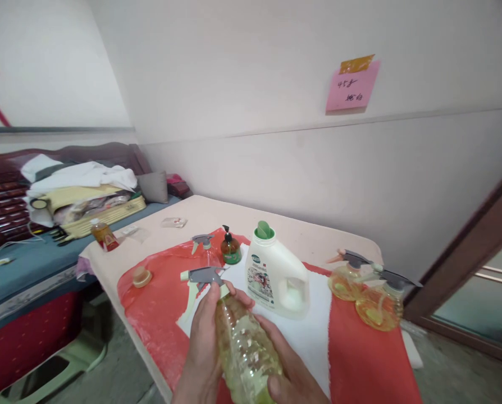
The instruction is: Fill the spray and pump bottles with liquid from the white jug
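Spray bottle (pixel 245 342), in front of the detergent jug (pixel 275 275), was held two-handed, seemingly for steadiness: left hand (pixel 206 328) gripping its neck, right hand (pixel 291 362) cradling its body.

Clock centred on my grip | my hands (pixel 204 339) (pixel 292 362): two | spray bottles (pixel 245 339) (pixel 208 258) (pixel 344 285) (pixel 379 311): four – one held, one at 11 o'clock, two at 2 o'clock | pump bottle (pixel 231 253): one at 12 | jug (pixel 272 272): one at 1 | cap (pixel 141 276): one at 10 | pink note (pixel 354 90): one at 1
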`<action>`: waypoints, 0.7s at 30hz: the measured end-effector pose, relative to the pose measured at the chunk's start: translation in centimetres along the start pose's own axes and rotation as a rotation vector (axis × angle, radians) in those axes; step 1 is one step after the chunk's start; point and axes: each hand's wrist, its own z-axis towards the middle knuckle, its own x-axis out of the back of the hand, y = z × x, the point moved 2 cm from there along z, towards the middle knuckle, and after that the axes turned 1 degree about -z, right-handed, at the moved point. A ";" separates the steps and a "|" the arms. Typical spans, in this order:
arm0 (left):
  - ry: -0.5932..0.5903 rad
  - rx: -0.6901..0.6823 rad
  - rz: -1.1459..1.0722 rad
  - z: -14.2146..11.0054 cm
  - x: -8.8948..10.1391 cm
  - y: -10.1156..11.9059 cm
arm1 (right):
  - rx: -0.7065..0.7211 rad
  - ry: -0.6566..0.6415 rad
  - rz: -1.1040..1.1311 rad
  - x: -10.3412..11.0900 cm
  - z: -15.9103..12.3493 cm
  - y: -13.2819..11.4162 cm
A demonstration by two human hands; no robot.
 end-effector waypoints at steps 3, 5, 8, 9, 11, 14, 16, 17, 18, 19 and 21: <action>0.076 -0.094 0.046 0.0 0.2 0.4 | 0.072 0.131 -0.361 1.3 -0.7 -0.5; 0.137 -0.175 0.166 -0.1 0.3 0.5 | 0.117 0.161 -0.583 1.7 -1.2 -0.9; 0.172 -0.229 0.370 -0.4 0.0 0.1 | 0.117 0.153 -0.807 1.4 -1.4 -1.2; 0.163 -0.236 0.411 -0.4 -0.2 -0.1 | 0.101 0.156 -0.870 1.2 -1.4 -1.1; 0.142 -0.240 0.441 -0.6 -0.5 -0.5 | 0.054 0.171 -0.989 1.0 -1.2 -0.8; 0.154 -0.213 0.392 -0.6 -0.5 -1.0 | 0.023 0.217 -1.084 1.1 -0.9 0.0; 0.157 -0.165 0.345 -0.5 -0.4 -1.2 | 0.058 0.252 -1.074 1.1 -0.8 0.3; 0.158 -0.150 0.335 -0.5 -0.3 -1.2 | 0.075 0.271 -1.055 1.0 -0.8 0.3; 0.160 -0.142 0.336 -0.5 -0.3 -1.2 | 0.079 0.287 -1.032 0.9 -0.8 0.1; 0.164 -0.137 0.347 -0.5 -0.3 -1.1 | 0.066 0.298 -1.009 0.7 -0.8 -0.2; 0.180 -0.139 0.376 -0.6 -0.3 -0.9 | -0.002 0.301 -0.973 0.2 -0.7 -1.0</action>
